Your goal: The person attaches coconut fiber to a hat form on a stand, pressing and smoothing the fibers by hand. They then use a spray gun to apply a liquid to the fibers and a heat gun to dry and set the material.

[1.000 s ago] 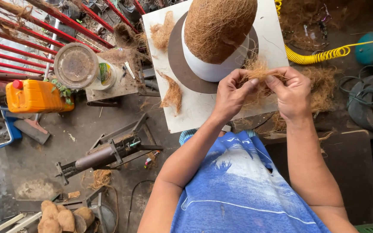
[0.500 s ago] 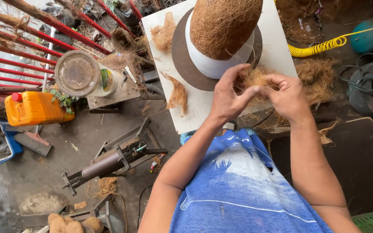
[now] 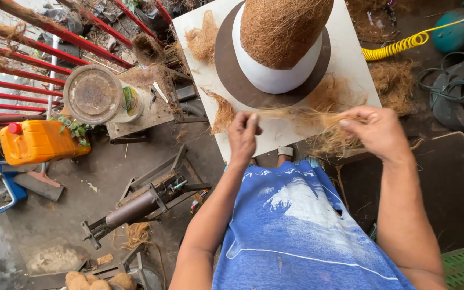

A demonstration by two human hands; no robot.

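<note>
Surroundings: white square board (image 3: 350, 64) at far centre carries a brown round disc (image 3: 226, 70); on it stands a white dome form (image 3: 275, 75), its upper part covered in brown coir matting (image 3: 283, 27). Loose coir tufts (image 3: 205, 40) lie on the board's far left corner and at its near left edge. Left of the board: a lidded plastic jar (image 3: 95, 95) on a small stand, an orange jerrycan (image 3: 38, 141), red metal bars (image 3: 38, 59). Near left, on the floor: a metal cylinder press (image 3: 135, 207). Far right: yellow coiled air hose (image 3: 398, 44).

Coir strand (image 3: 296, 114): thin, pale brown, frayed, stretched level over the board's near edge between both hands. Nothing covers it.

Left hand (image 3: 243, 137): fingers pressed together, pinching the strand's left end. Right hand (image 3: 377, 131): curled, pinching the bushier right end.
</note>
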